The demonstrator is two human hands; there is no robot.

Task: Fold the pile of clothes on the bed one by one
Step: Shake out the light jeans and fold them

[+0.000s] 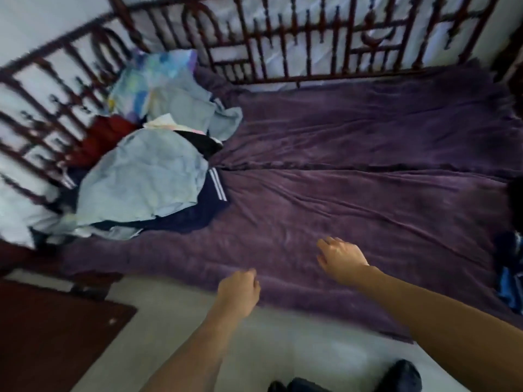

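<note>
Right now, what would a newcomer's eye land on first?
A jumbled pile of pale blue, navy and red clothes sits in the bed's far left corner against the dark red metal rail. A purple plush bedspread fills the rest, the left hand and right hand above its near edge.
</note>
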